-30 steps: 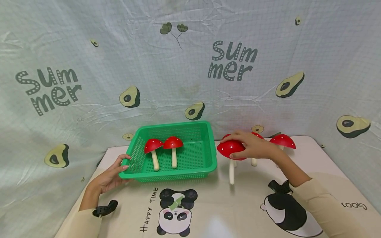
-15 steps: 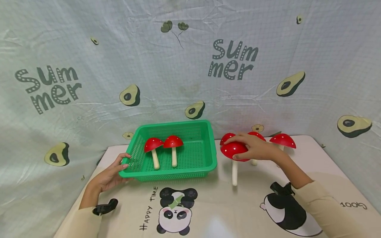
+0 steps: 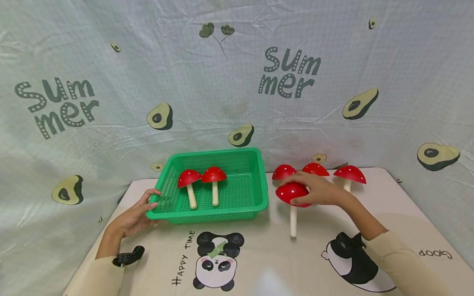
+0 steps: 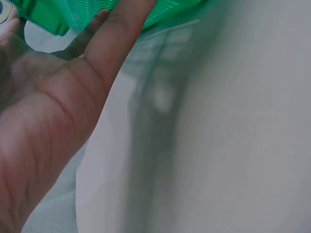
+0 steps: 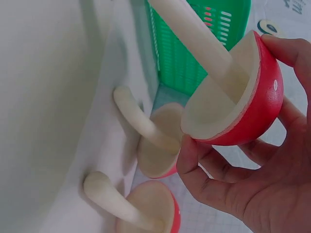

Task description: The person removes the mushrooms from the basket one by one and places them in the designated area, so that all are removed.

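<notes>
My right hand (image 3: 318,189) grips a toy mushroom (image 3: 289,192) by its white-dotted red cap, the pale stem pointing down. Up close in the right wrist view, thumb and fingers of the right hand (image 5: 262,179) clasp the cap's edge; the hollow underside of the held mushroom (image 5: 265,107) shows. At the left, my left hand (image 3: 133,218) holds the near left corner of a green plastic basket (image 3: 207,216). Two mushrooms lie inside, the left mushroom (image 3: 189,177) and the right mushroom (image 3: 214,175). In the left wrist view, fingers of the left hand (image 4: 63,92) touch the basket (image 4: 46,19).
Behind the right hand stand a mushroom (image 3: 284,171), a second mushroom (image 3: 315,168) and, farther right, a third mushroom (image 3: 350,174), near the back edge of the table. A printed cloth (image 3: 200,82) hangs behind. The pale tabletop (image 3: 274,263) bears panda prints.
My right hand has brought its mushroom slightly right and toward me, lower in the view, uncovering the mushrooms behind it. My left hand stays on the basket.
</notes>
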{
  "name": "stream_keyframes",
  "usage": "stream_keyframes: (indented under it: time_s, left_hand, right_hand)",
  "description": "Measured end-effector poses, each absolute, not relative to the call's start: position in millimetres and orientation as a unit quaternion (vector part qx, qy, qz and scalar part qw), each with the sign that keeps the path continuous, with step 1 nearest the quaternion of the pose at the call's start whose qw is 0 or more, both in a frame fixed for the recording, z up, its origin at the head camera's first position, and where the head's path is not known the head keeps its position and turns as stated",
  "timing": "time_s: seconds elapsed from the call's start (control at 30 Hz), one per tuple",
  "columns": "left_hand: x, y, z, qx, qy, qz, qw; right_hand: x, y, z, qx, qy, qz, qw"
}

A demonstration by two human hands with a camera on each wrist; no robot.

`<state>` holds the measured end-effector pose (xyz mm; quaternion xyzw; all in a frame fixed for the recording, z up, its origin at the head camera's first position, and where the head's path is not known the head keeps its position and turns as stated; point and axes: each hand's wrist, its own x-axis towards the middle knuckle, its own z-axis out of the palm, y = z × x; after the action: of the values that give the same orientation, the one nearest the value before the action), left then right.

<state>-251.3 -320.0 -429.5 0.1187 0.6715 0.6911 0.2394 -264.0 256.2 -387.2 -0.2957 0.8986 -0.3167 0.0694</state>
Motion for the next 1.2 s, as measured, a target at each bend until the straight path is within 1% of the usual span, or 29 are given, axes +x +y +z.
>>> stream_keyframes:
  time_s: [0.37,0.8,1.2]
  left_hand:
    - [-252.0,-320.6,-429.4,0.118,0.671,0.692,0.236]
    - [-251.6,-321.2,-431.2,0.121,0.669,0.695,0.236]
    - [-252.2,-322.5,-432.0,0.121,0.664,0.698,0.238]
  right_hand:
    - [-261.0,261.2,-397.9,-0.295,0.904,-0.301,0.069]
    - [-257.9,262.5,-403.2,-0.291,0.900,-0.312,0.091]
    - [-257.7,262.0,-406.2,-0.298,0.895,-0.318,0.098]
